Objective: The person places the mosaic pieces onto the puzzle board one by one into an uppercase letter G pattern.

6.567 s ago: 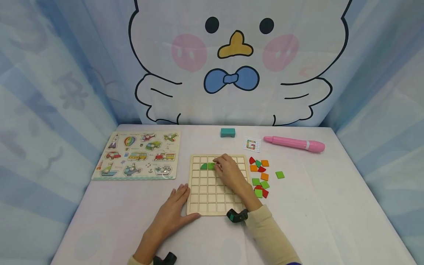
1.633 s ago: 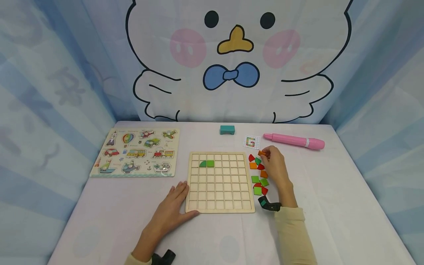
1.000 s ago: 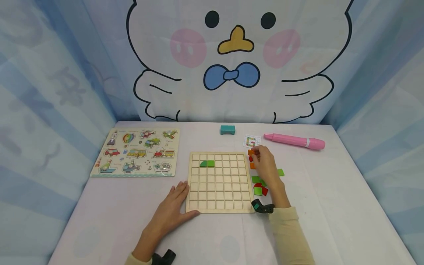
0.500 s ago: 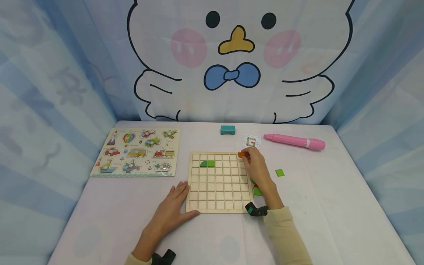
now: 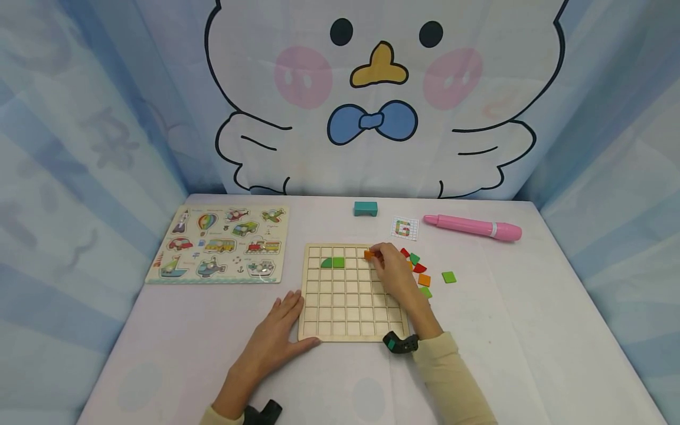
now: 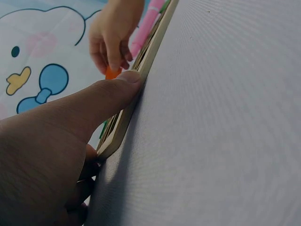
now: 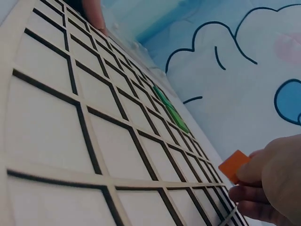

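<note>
My right hand [image 5: 395, 271] pinches an orange square tile [image 7: 233, 165] between thumb and fingers, above the upper right part of a wooden grid board [image 5: 340, 301]. In the board's second row sit a dark green quarter-round tile [image 5: 326, 262] and, touching it on the right, a light green square tile [image 5: 338, 262]. My left hand [image 5: 271, 342] rests at the board's lower left corner, fingers along the left side and thumb on the front edge. The left wrist view shows that thumb [image 6: 113, 92] lying straight against the rim.
Red, green and orange tiles [image 5: 424, 280] lie right of the board, partly behind my right hand, with one green square [image 5: 448, 277] farther out. Behind are a pattern card [image 5: 405, 228], a pink pen [image 5: 473, 227] and a teal block [image 5: 365, 208]. A vehicle puzzle board [image 5: 218, 245] lies left.
After the light green tile was left on the board, my right hand picked up the orange tile from the pile and carried it left over the grid. My left hand has stayed put.
</note>
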`<state>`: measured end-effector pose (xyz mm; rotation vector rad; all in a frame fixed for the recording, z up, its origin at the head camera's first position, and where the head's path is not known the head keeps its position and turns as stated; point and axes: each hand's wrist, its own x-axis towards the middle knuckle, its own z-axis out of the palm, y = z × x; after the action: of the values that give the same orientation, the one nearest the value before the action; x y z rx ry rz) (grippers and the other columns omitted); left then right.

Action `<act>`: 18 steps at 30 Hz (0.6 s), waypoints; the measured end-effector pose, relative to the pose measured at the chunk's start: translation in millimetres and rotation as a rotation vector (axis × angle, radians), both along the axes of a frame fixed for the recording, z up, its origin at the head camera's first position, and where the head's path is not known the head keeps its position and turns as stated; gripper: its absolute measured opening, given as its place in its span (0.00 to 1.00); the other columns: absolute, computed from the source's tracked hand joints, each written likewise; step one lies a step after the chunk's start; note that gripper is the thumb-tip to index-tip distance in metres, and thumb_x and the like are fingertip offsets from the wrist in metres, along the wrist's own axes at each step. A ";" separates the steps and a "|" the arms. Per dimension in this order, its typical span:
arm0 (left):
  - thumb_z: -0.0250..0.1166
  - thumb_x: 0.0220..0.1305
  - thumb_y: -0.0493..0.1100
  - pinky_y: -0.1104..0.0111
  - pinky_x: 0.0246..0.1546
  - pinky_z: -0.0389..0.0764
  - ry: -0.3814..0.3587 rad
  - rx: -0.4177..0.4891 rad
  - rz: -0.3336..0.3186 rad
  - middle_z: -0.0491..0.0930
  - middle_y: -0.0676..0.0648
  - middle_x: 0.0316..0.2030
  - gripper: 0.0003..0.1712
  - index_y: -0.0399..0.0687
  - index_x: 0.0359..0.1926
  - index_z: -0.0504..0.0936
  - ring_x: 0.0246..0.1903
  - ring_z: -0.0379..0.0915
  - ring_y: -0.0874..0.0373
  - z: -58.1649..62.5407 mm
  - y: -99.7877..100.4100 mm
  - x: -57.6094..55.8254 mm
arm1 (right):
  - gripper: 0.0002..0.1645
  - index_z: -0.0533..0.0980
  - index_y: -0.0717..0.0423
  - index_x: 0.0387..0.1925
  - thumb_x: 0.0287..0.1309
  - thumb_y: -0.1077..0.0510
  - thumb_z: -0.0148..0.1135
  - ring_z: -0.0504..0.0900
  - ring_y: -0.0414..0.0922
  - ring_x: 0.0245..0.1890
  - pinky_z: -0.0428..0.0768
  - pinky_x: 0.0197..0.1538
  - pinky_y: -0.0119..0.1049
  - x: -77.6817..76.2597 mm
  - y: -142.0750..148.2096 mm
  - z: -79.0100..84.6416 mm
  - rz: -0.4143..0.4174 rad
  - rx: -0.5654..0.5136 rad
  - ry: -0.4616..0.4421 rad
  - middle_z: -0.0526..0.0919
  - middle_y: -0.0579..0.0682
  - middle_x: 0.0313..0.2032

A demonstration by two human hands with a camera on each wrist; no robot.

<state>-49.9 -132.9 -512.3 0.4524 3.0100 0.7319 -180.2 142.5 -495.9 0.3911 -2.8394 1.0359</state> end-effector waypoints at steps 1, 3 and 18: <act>0.71 0.53 0.69 0.55 0.79 0.57 -0.003 -0.001 0.000 0.63 0.43 0.75 0.56 0.38 0.72 0.67 0.76 0.56 0.49 -0.1 0.0 0.0 | 0.14 0.77 0.61 0.53 0.70 0.62 0.59 0.78 0.48 0.42 0.85 0.47 0.40 0.3 -1.7 -0.9 0.005 0.007 0.001 0.82 0.56 0.47; 0.71 0.53 0.69 0.55 0.79 0.57 -0.007 0.000 0.001 0.63 0.43 0.75 0.56 0.39 0.72 0.66 0.76 0.56 0.49 -0.1 0.2 -0.1 | 0.14 0.77 0.60 0.53 0.69 0.62 0.60 0.78 0.48 0.41 0.85 0.48 0.40 0.7 -4.7 -3.0 0.014 0.016 0.002 0.83 0.55 0.47; 0.73 0.53 0.66 0.54 0.78 0.58 0.003 0.005 -0.016 0.65 0.41 0.74 0.55 0.36 0.71 0.68 0.75 0.58 0.47 1.0 0.8 -1.7 | 0.12 0.80 0.57 0.50 0.68 0.60 0.62 0.80 0.47 0.43 0.85 0.51 0.41 3.0 -20.1 -10.4 0.044 0.038 0.035 0.85 0.53 0.46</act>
<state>-51.5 -132.0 -511.3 0.4772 3.0039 0.7391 -177.2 122.4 -506.3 0.4718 -2.8352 0.9736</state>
